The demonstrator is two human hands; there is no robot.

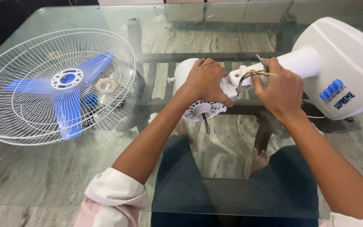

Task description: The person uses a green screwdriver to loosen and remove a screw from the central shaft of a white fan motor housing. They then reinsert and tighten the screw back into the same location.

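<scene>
A white table fan lies on its side on the glass table (43,180). My left hand (204,82) grips the white motor housing (185,69), whose shaft end (205,122) points toward me. My right hand (280,90) pinches a small bundle of coloured wires (255,74) at the fan's neck joint (242,77). The neck runs right into the white base (345,59), which carries a row of blue buttons (332,89).
A white wire guard (30,113) lies flat at the left, with a blue three-blade propeller (66,103) and a beige plastic nut (106,85) resting in it. A dark wooden frame (156,59) shows through the glass. My legs are under the table.
</scene>
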